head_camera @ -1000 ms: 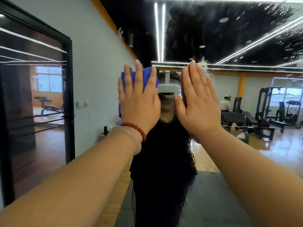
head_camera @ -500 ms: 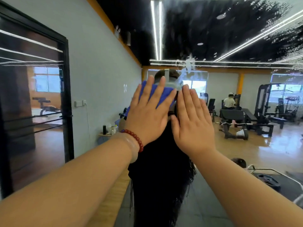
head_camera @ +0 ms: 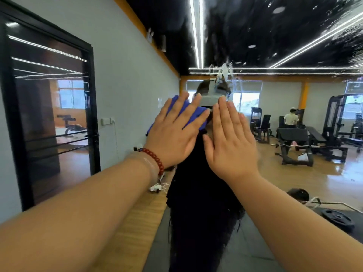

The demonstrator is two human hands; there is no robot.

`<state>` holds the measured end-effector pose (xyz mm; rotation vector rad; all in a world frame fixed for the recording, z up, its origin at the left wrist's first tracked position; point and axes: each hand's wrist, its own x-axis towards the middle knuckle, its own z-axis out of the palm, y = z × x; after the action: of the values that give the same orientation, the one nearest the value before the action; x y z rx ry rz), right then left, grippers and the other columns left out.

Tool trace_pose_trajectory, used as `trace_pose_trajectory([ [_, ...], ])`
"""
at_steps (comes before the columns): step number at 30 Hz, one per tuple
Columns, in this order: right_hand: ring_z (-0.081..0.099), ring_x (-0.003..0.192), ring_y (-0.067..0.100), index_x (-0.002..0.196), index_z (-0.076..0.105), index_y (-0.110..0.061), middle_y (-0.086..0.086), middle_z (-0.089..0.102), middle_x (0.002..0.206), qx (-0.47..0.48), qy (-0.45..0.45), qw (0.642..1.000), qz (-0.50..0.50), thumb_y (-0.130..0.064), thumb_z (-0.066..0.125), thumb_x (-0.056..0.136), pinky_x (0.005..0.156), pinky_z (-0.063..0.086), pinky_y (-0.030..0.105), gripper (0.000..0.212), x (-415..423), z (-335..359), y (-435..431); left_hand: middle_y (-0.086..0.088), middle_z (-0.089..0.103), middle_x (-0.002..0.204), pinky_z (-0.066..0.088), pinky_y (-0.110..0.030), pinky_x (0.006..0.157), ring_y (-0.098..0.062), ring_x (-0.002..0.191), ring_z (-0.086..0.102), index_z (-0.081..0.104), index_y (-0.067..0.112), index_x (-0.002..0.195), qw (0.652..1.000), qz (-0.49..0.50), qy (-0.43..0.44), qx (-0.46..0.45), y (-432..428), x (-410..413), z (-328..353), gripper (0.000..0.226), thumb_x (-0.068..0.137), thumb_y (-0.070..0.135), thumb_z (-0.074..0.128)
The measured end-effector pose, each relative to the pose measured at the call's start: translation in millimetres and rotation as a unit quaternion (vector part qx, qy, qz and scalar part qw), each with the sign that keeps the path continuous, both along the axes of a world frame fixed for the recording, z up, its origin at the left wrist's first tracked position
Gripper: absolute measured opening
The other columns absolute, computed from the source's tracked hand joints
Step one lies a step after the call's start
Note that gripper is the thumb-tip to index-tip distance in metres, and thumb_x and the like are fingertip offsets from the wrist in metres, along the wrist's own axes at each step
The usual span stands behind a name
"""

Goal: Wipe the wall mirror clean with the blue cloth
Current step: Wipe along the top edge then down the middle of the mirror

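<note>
Head view, wiping stroke in progress. Left hand, fingers straight and spread, presses the blue cloth flat against the wall mirror. The grip is an open-palm press, not a pinch; the cloth shows between the fingers and past the hand's lower left edge. Right hand lies just beside it, also flat with straight fingers, and holds nothing. A red bead bracelet sits on the left wrist.

Change over the last second: both hands have slid down the glass together, and the left hand has tilted so that its fingers now point up and to the right. The white smear, which the right fingertips reached a second ago, now lies above both hands and is still there. Droplets and streaks also cover the upper right of the glass.

Reading: this appears to be a downward pass across the middle band. The smear and the spotted upper area look unwiped, so much of the job probably remains. The next pass likely needs to go back upward, with the cloth and not the bare palm over the marks.
</note>
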<state>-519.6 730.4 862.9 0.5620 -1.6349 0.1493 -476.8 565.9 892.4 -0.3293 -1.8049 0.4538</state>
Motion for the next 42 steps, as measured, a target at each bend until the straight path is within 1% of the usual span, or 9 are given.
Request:
trace_pose_trajectory([
  [4,0.012,0.150,0.023,0.153,0.012,-0.005,0.012,0.012,0.161,-0.003,0.000,1.000,0.006,-0.036,0.030,0.101,0.122,0.005,0.036,0.063,1,0,0,-0.013,0.017,0.160,-0.010,-0.042,0.118,-0.037,0.147,0.004,0.029,0.020,0.151,0.972,0.007,0.030,0.234,8,6,8,0.058,0.094,0.030,0.032],
  [10,0.012,0.149,0.023,0.152,0.013,-0.003,0.014,0.016,0.160,0.003,-0.003,1.000,0.012,-0.035,0.029,0.100,0.122,0.003,0.035,0.063,1,-2,3,-0.014,0.029,0.156,0.000,-0.046,0.118,-0.037,0.144,0.016,0.035,0.017,0.148,0.999,0.002,-0.018,0.034,16,3,-24,0.056,0.093,0.027,0.037],
  [16,0.013,0.150,0.025,0.153,0.011,-0.004,0.014,0.015,0.161,0.005,0.009,1.000,0.018,-0.034,0.032,0.100,0.122,0.009,0.039,0.064,1,-2,3,-0.014,0.000,0.162,-0.011,-0.050,0.115,-0.036,0.147,-0.009,0.018,0.026,0.154,0.958,0.040,0.016,0.284,10,10,0,0.060,0.096,0.028,0.034],
  [18,0.012,0.150,0.025,0.153,0.011,-0.004,0.014,0.014,0.161,0.004,0.002,1.000,0.017,-0.035,0.031,0.100,0.122,0.008,0.039,0.064,1,-3,2,-0.011,-0.012,0.161,-0.014,-0.055,0.113,-0.033,0.144,-0.021,0.007,0.029,0.154,0.972,0.045,-0.030,0.229,25,8,-20,0.063,0.099,0.028,0.035],
  [22,0.010,0.149,0.024,0.153,0.017,-0.002,0.015,0.013,0.161,0.003,-0.010,1.000,0.009,-0.039,0.026,0.100,0.122,0.001,0.036,0.065,3,-3,2,-0.011,0.007,0.160,0.000,-0.061,0.114,-0.037,0.146,0.002,0.020,0.028,0.151,0.993,0.039,-0.044,0.103,17,5,-50,0.061,0.093,0.030,0.037],
  [28,0.010,0.149,0.024,0.153,0.019,-0.001,0.016,0.015,0.161,0.000,-0.014,1.000,-0.017,-0.038,0.030,0.100,0.122,-0.004,0.033,0.066,6,-2,0,-0.013,-0.008,0.162,-0.020,-0.050,0.111,-0.035,0.146,-0.015,0.009,0.028,0.155,0.952,0.035,-0.003,0.303,12,9,-14,0.061,0.100,0.025,0.034],
  [34,0.004,0.149,0.020,0.154,0.016,-0.002,0.015,0.011,0.161,0.006,-0.020,0.999,-0.026,-0.040,0.028,0.100,0.122,-0.005,0.032,0.067,7,-1,-1,-0.014,0.020,0.159,0.005,-0.055,0.117,-0.037,0.146,0.010,0.022,0.028,0.150,0.998,0.023,-0.038,0.044,-8,5,-55,0.062,0.091,0.031,0.040],
  [40,0.008,0.150,0.022,0.153,0.018,-0.002,0.014,0.014,0.161,-0.009,-0.031,0.999,0.015,-0.030,0.033,0.101,0.122,0.000,0.034,0.062,26,-15,-23,-0.016,0.015,0.160,-0.005,-0.049,0.118,-0.037,0.147,0.005,0.027,0.029,0.151,0.971,0.009,0.024,0.240,-19,9,-25,0.057,0.094,0.031,0.031],
  [42,0.012,0.149,0.022,0.152,0.022,-0.001,0.015,0.018,0.160,-0.012,-0.026,0.999,0.027,-0.024,0.038,0.100,0.123,0.002,0.034,0.060,31,-30,-34,-0.016,0.014,0.160,-0.003,-0.050,0.119,-0.036,0.146,0.003,0.022,0.029,0.151,0.984,0.009,0.007,0.180,-13,7,-43,0.058,0.094,0.031,0.035],
])
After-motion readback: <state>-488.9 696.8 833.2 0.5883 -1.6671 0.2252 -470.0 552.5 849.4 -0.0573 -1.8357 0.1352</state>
